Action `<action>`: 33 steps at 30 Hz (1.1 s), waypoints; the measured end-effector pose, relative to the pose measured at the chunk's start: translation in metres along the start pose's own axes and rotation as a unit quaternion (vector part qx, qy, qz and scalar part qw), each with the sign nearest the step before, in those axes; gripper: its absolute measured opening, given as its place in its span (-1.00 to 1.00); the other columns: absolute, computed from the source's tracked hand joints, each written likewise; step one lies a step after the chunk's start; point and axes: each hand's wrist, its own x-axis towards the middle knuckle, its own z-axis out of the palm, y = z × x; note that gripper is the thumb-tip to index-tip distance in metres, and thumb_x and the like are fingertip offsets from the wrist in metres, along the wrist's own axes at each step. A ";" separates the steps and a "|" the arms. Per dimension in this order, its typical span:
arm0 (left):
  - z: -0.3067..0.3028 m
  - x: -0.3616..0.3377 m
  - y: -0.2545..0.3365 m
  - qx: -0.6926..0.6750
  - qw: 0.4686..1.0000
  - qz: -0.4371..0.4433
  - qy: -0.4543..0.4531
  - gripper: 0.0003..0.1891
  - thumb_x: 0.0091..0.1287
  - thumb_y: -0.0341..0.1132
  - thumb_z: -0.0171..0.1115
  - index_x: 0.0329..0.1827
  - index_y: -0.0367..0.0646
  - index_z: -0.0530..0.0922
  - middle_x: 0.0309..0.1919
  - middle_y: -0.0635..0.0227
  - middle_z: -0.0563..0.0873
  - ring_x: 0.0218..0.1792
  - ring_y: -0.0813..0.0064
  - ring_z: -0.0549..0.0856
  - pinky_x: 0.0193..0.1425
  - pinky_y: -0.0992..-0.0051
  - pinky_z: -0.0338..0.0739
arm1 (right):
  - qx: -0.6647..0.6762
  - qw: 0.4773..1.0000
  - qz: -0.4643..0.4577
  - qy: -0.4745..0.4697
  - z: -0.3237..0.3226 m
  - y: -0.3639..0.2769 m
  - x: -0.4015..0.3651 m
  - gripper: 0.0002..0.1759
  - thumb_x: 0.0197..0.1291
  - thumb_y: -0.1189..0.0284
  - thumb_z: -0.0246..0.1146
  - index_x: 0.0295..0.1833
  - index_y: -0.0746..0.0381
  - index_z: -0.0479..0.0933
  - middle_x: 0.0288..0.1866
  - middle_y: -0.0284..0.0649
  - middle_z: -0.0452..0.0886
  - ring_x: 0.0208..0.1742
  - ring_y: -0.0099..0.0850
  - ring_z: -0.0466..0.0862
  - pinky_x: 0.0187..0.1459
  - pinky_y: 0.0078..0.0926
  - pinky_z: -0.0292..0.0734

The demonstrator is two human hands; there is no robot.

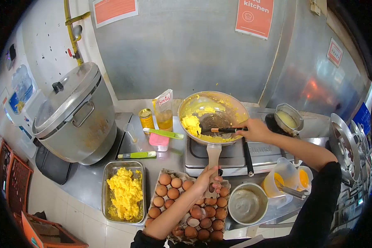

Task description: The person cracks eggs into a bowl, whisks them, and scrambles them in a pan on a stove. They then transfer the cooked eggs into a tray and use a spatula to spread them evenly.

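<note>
My left hand is closed around the long handle of a frying pan, which sits on the gas stove. In my right hand is a spatula with a dark handle, its far end reaching into the pan. Scrambled egg is heaped at the pan's left side, and bits of egg cling to the inner wall. Below my left forearm lies a carton of brown eggs, with some broken shells among them. A metal tray to its left holds more cooked scrambled egg.
Right of the eggs stand a metal pot and plastic jugs with yellow liquid and a whisk. A large lidded pot is at left. An oil pouch, yellow can and green-handled tools lie behind the tray.
</note>
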 end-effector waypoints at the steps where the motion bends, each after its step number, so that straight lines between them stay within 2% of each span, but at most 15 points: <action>1: 0.000 0.000 -0.001 0.000 1.000 0.000 -0.001 -0.74 0.26 -0.12 -0.10 -0.07 0.00 0.22 -0.64 0.52 0.26 -0.73 0.69 0.22 -0.63 0.59 0.22 | 0.038 0.999 0.015 0.007 0.004 -0.004 -0.003 -0.68 -0.09 0.20 0.20 -0.14 -0.01 0.53 -0.50 -0.11 0.54 -0.45 -0.23 0.55 -0.39 -0.36 0.40; 2: 0.001 -0.001 -0.002 -0.004 1.000 0.004 -0.002 -0.73 0.25 -0.12 -0.09 -0.07 -0.01 0.21 -0.64 0.51 0.26 -0.73 0.69 0.22 -0.64 0.59 0.22 | 0.037 0.999 0.015 0.008 0.006 -0.008 -0.004 -0.68 -0.09 0.20 0.20 -0.14 -0.01 0.53 -0.50 -0.11 0.54 -0.45 -0.23 0.55 -0.39 -0.36 0.40; 4: 0.000 -0.003 -0.002 -0.008 1.000 0.010 -0.003 -0.73 0.25 -0.12 -0.08 -0.07 -0.01 0.21 -0.64 0.50 0.27 -0.74 0.68 0.22 -0.64 0.58 0.22 | 0.074 0.992 0.101 -0.016 0.005 -0.018 -0.008 -0.68 -0.09 0.20 0.20 -0.14 -0.01 0.54 -0.43 -0.10 0.56 -0.41 -0.24 0.56 -0.34 -0.38 0.41; 10: -0.002 -0.001 -0.002 -0.038 0.999 0.014 -0.018 -0.74 0.23 -0.18 -0.06 -0.11 -0.09 0.24 -0.62 0.46 0.29 -0.73 0.66 0.26 -0.63 0.56 0.25 | 0.091 0.987 0.125 0.041 0.009 -0.015 -0.025 -0.69 -0.07 0.22 0.19 -0.14 -0.01 0.53 -0.40 -0.11 0.57 -0.38 -0.25 0.57 -0.34 -0.39 0.41; 12: -0.003 0.006 0.002 -0.052 0.998 0.018 -0.002 -0.77 0.19 -0.22 -0.04 -0.19 -0.14 0.25 -0.60 0.47 0.33 -0.69 0.64 0.32 -0.58 0.62 0.34 | 0.092 0.984 0.146 0.043 0.001 -0.016 -0.035 -0.69 -0.07 0.23 0.19 -0.14 0.00 0.53 -0.41 -0.11 0.57 -0.38 -0.25 0.57 -0.34 -0.40 0.41; 13: -0.007 0.011 0.007 -0.032 0.998 0.036 -0.037 -0.81 0.15 -0.24 0.01 -0.33 -0.16 0.29 -0.57 0.47 0.36 -0.66 0.67 0.34 -0.56 0.67 0.33 | 0.096 0.981 0.163 0.045 -0.002 -0.018 -0.040 -0.69 -0.07 0.23 0.19 -0.14 0.01 0.53 -0.42 -0.11 0.57 -0.38 -0.26 0.57 -0.35 -0.40 0.41; 14: -0.015 0.019 0.011 -0.035 0.998 0.036 -0.039 -0.81 0.15 -0.24 0.01 -0.33 -0.16 0.29 -0.57 0.47 0.36 -0.66 0.67 0.34 -0.56 0.67 0.33 | 0.093 0.981 0.163 0.043 -0.003 -0.016 -0.044 -0.69 -0.07 0.23 0.19 -0.14 0.01 0.53 -0.42 -0.11 0.57 -0.38 -0.26 0.57 -0.35 -0.40 0.41; 16: -0.016 0.022 0.025 -0.144 0.984 -0.021 -0.099 -0.80 0.13 -0.22 0.07 -0.44 -0.11 0.27 -0.61 0.49 0.35 -0.68 0.71 0.33 -0.59 0.69 0.30 | 0.094 0.985 0.117 0.085 -0.005 -0.010 -0.051 -0.69 -0.08 0.24 0.20 -0.16 0.03 0.54 -0.43 -0.10 0.56 -0.39 -0.25 0.57 -0.35 -0.39 0.41; 17: -0.015 0.023 0.025 -0.115 0.991 -0.009 -0.063 -0.81 0.14 -0.29 0.08 -0.48 -0.07 0.24 -0.66 0.53 0.32 -0.71 0.74 0.30 -0.65 0.69 0.25 | 0.093 0.986 0.112 0.083 -0.007 -0.007 -0.055 -0.69 -0.08 0.24 0.20 -0.16 0.03 0.54 -0.43 -0.10 0.56 -0.39 -0.25 0.57 -0.35 -0.39 0.41; 18: -0.013 0.021 0.022 -0.118 0.991 -0.002 -0.060 -0.81 0.14 -0.29 0.08 -0.48 -0.07 0.24 -0.66 0.53 0.32 -0.71 0.74 0.30 -0.65 0.69 0.25 | 0.089 0.985 0.117 0.085 -0.011 -0.008 -0.059 -0.69 -0.09 0.24 0.20 -0.16 0.05 0.54 -0.45 -0.11 0.56 -0.41 -0.25 0.56 -0.35 -0.39 0.40; 20: -0.016 0.016 0.018 0.038 0.997 0.062 -0.018 -0.83 0.15 -0.36 0.06 -0.48 -0.08 0.23 -0.70 0.55 0.28 -0.74 0.75 0.26 -0.69 0.68 0.21 | 0.092 0.987 0.107 0.081 -0.018 -0.011 -0.065 -0.68 -0.10 0.24 0.21 -0.17 0.08 0.54 -0.47 -0.12 0.56 -0.42 -0.25 0.56 -0.36 -0.39 0.40; 24: -0.024 -0.012 0.011 0.046 0.997 0.057 -0.016 -0.85 0.15 -0.41 0.04 -0.48 -0.09 0.23 -0.68 0.54 0.29 -0.74 0.76 0.26 -0.70 0.66 0.21 | 0.070 0.990 0.093 0.073 -0.045 -0.030 -0.079 -0.70 -0.09 0.31 0.21 -0.18 0.14 0.54 -0.51 -0.12 0.54 -0.49 -0.31 0.52 -0.42 -0.44 0.35; 28: -0.025 -0.068 -0.017 0.126 0.987 0.094 0.024 -0.86 0.15 -0.36 0.04 -0.31 -0.15 0.28 -0.67 0.55 0.27 -0.72 0.75 0.27 -0.72 0.68 0.20 | 0.142 0.982 0.098 0.074 -0.070 -0.054 -0.098 -0.71 -0.12 0.44 0.24 -0.17 0.18 0.53 -0.58 -0.30 0.51 -0.57 -0.61 0.37 -0.51 -0.63 0.24; 32: -0.012 -0.146 -0.031 0.095 0.989 0.113 0.026 -0.80 0.16 -0.33 0.04 -0.21 -0.15 0.29 -0.66 0.55 0.26 -0.71 0.76 0.26 -0.73 0.71 0.19 | 0.181 0.978 0.096 0.028 -0.097 -0.118 -0.111 -0.70 -0.13 0.48 0.25 -0.17 0.21 0.53 -0.58 -0.38 0.49 -0.56 -0.67 0.32 -0.50 -0.69 0.23; 33: -0.012 -0.161 -0.034 0.061 0.993 0.094 0.021 -0.79 0.17 -0.33 0.04 -0.18 -0.13 0.28 -0.66 0.56 0.25 -0.71 0.76 0.25 -0.73 0.72 0.18 | 0.199 0.978 0.045 0.030 -0.096 -0.132 -0.111 -0.70 -0.13 0.48 0.24 -0.17 0.23 0.53 -0.57 -0.40 0.48 -0.55 -0.68 0.31 -0.50 -0.70 0.23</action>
